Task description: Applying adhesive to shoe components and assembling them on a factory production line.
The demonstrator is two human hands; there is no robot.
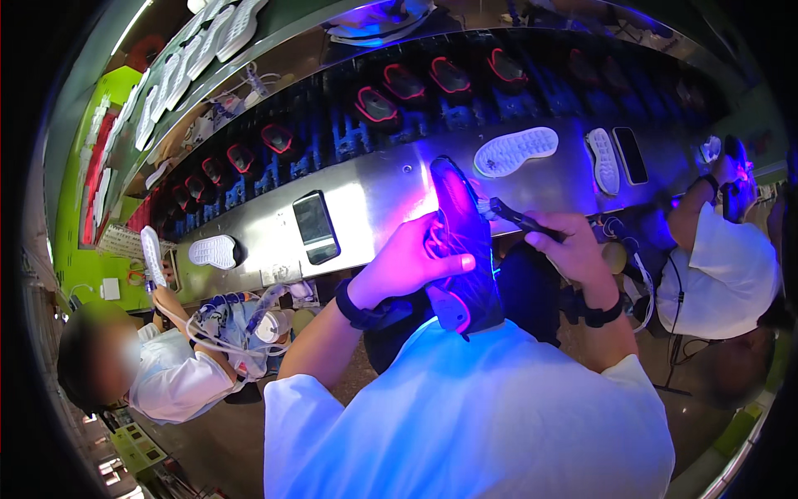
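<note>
My left hand [413, 264] is closed round a dark shoe upper [462, 229] with red trim, lit blue and pink, its long side turned up toward me. My right hand [568, 248] grips the dark handle of a brush [517, 216]. The pale bristles sit against the upper's right edge; whether they press on it I cannot tell. Beyond the upper, a white shoe sole [516, 151] lies on the metal bench [378, 187]. Farther right is another white sole [602, 161] beside a black phone [630, 155]. A second phone [317, 227] lies left of my hands.
A conveyor [307, 125] with several dark, red-edged uppers runs behind the bench. White soles [195, 58] fill a shelf at upper left. One co-worker [179, 366] sits left holding a sole; another [716, 266] works at right. Tubes and cables [644, 283] hang nearby.
</note>
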